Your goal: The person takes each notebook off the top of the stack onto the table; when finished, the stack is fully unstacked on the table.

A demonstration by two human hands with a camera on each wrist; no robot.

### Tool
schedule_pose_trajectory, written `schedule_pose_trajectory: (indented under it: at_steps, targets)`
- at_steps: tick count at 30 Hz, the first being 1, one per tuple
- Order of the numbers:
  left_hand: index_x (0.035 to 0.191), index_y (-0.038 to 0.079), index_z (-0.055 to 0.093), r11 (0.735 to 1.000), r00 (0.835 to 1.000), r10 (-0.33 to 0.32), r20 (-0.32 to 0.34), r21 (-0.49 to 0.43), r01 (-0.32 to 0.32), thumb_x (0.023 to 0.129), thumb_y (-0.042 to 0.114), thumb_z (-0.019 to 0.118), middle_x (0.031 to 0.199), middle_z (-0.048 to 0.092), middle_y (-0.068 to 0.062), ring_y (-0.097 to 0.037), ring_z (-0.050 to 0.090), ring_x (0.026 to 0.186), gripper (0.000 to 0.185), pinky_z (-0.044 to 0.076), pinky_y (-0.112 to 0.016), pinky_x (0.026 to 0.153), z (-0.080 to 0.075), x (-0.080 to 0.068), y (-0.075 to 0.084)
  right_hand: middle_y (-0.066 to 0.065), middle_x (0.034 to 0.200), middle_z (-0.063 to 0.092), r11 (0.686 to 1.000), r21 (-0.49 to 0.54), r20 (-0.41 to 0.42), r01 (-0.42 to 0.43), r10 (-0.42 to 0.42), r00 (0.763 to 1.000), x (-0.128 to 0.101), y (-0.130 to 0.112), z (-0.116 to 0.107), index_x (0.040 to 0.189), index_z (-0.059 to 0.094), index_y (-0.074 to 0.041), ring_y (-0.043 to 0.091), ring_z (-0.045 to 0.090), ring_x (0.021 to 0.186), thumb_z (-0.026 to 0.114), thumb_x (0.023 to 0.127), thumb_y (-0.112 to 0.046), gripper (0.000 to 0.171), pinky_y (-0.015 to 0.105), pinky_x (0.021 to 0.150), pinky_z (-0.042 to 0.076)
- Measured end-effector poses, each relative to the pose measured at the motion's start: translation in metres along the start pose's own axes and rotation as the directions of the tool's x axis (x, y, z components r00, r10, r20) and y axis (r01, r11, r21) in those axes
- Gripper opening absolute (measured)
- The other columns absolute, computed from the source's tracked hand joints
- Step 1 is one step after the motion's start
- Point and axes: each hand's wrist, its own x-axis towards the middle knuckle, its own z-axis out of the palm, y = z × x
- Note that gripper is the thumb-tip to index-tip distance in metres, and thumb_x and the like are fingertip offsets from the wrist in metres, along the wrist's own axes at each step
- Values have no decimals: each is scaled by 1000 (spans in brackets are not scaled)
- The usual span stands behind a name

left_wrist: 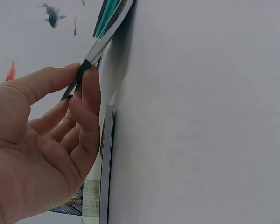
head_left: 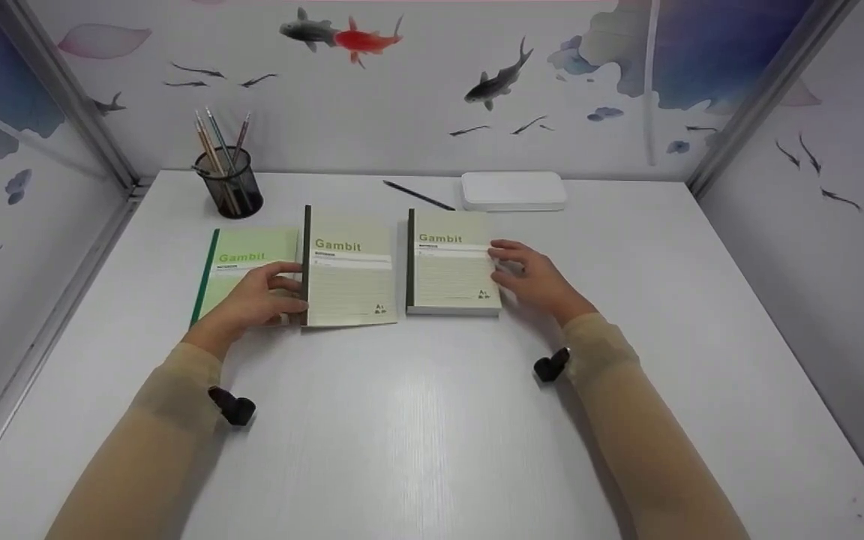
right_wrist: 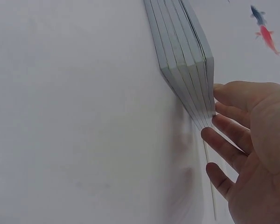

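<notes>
In the head view my left hand [head_left: 256, 300] holds a cream "Gambit" notebook [head_left: 349, 289] by its dark spine, near the middle of the table. The left wrist view has the thumb and fingers of the left hand [left_wrist: 51, 121] pinching that spine, with the notebook lifted and bent. Beneath this hand lies a green-spined notebook [head_left: 241, 244], partly covered by it. To the right, several notebooks form a neat stack [head_left: 451, 274], dark spines on the left. My right hand [head_left: 533, 281] touches the stack's right edge with extended fingers, its fingertips [right_wrist: 219, 121] against the page sides.
A black mesh cup [head_left: 233, 187] with several pencils stands at the back left. Behind the notebooks a dark pencil [head_left: 418, 195] lies beside a white case [head_left: 513, 192]. Printed wall panels [head_left: 417, 112] border the white table [head_left: 417, 420] at the back and sides.
</notes>
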Motion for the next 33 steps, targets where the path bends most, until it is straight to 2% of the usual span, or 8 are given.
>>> schedule_pose_trajectory:
  at_steps: [5,10,15,22,26,29,33]
  targets:
    - [155,7,44,981,998,44,-47,190,-35,91,16,77,139,60,-17,-31,55,125,73,49,-40,98,4,2,1,-8,165,39,1000,-6,-5,-6,6,1000,0,1,1,150,54,-16,23,32,156,67,102,-26,51,50,126,28]
    - [154,4,46,949,996,62,-64,312,-40,93,18,76,136,61,-16,-31,54,120,69,46,-47,106,6,2,4,-6,165,39,999,-32,-4,13,-13,1000,0,1,1,151,54,-14,25,36,154,66,102,-25,51,52,125,30]
    - [153,5,48,930,995,68,-79,367,-34,95,18,74,134,62,-16,-30,54,116,66,46,-48,104,9,2,7,-6,165,38,999,-38,-6,15,-15,1000,0,1,1,151,54,-14,25,36,153,65,103,-25,51,51,125,30]
    - [149,7,54,909,994,63,-90,417,-20,96,17,73,139,61,-16,-33,54,127,57,42,-54,114,14,-1,12,-8,165,38,1000,-22,-10,8,-8,1000,0,1,2,151,54,-16,23,34,155,65,103,-26,50,50,126,29]
    - [141,8,62,863,993,80,-86,504,-26,95,17,74,139,59,-17,-37,51,133,49,39,-57,116,16,-1,14,-8,166,37,1000,-21,-5,3,-3,1000,-1,0,3,152,52,-16,23,35,154,64,103,-25,51,49,126,29]
    - [137,8,66,825,992,104,-77,564,-42,94,19,74,137,57,-18,-38,52,132,45,41,-58,113,16,1,13,-8,166,37,1000,-18,-4,-2,2,1000,-1,1,3,153,52,-16,23,35,154,64,104,-25,51,49,126,29]
    - [137,8,66,809,991,115,-69,586,-53,94,19,74,137,57,-19,-39,52,132,45,41,-58,113,16,4,13,-8,166,36,1000,-21,-3,-6,6,1000,-1,0,3,153,52,-15,23,33,155,63,104,-25,51,49,126,28]
